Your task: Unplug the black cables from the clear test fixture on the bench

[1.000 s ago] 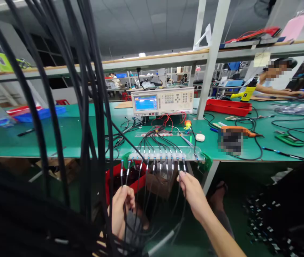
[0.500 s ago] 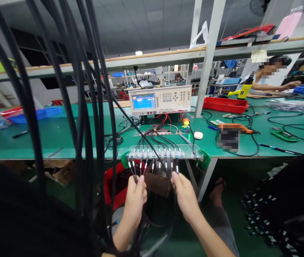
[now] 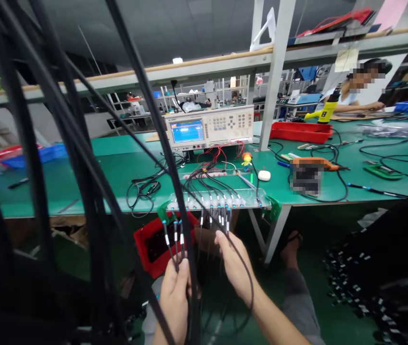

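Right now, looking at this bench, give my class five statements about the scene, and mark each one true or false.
1. The left hand holds black cables with white bands. True.
2. The screen of the bench instrument is dark. False: it is lit, mostly blue.
3. The right hand rests on top of the green bench. False: it is in front of the bench's edge, lower in the picture than the clear strip.
4. A long red tray sits on the bench, farther back than the orange-handled tool. True.
5. The small white case lies on top of the instrument. False: it lies on the bench.
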`<state>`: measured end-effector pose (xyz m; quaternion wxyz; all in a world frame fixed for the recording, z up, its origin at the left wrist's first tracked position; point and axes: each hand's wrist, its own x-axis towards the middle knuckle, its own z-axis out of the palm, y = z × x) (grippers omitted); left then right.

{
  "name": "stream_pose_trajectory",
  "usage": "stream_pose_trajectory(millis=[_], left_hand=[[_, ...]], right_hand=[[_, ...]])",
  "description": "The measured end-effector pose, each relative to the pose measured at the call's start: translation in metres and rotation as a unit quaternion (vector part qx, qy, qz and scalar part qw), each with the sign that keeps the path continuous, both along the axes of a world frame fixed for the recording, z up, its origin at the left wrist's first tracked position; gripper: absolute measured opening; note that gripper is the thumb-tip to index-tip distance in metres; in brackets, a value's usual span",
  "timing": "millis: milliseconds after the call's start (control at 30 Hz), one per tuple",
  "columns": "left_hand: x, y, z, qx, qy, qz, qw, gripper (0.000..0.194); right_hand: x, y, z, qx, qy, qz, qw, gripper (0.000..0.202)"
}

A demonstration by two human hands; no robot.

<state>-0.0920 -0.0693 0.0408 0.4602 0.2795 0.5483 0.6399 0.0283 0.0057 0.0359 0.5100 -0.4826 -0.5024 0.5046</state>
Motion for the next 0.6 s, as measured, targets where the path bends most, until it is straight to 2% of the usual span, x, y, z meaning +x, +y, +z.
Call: stream_pose_trajectory(millis=[100, 200, 267, 367, 433, 600], left_hand=[[-0.007, 0.001, 0.001, -0.002, -0.001, -0.004, 1.0, 0.031], [-0.011, 0.004, -0.001, -0.019, 0.056, 0.035, 0.998, 0.031], [-0.012, 0.009, -0.004, -0.047, 0.078, 0.01, 0.996, 0.034], [-0.007, 0.015, -0.009, -0.071, 0.095, -0.082, 0.99, 0.031], [-0.001, 0.018, -0.009, -0.065, 0.11, -0.101, 0.987, 0.027], [0.014, 0.02, 0.001, -0.021, 0.111, -0.03, 0.993, 0.022]], right_hand=[[-0.002, -0.019, -0.002, -0.009, -0.025, -0.016, 1.0, 0.043], [-0.006, -0.043, -0.01, 0.007, -0.041, 0.053, 0.998, 0.043], [-0.009, -0.052, -0.018, -0.014, -0.029, 0.061, 0.998, 0.043], [-0.012, -0.045, -0.025, -0.066, -0.01, -0.002, 0.998, 0.043], [-0.014, -0.031, -0.023, -0.06, 0.0, -0.006, 0.998, 0.04], [-0.018, -0.011, -0.001, -0.002, -0.014, 0.055, 0.998, 0.034]])
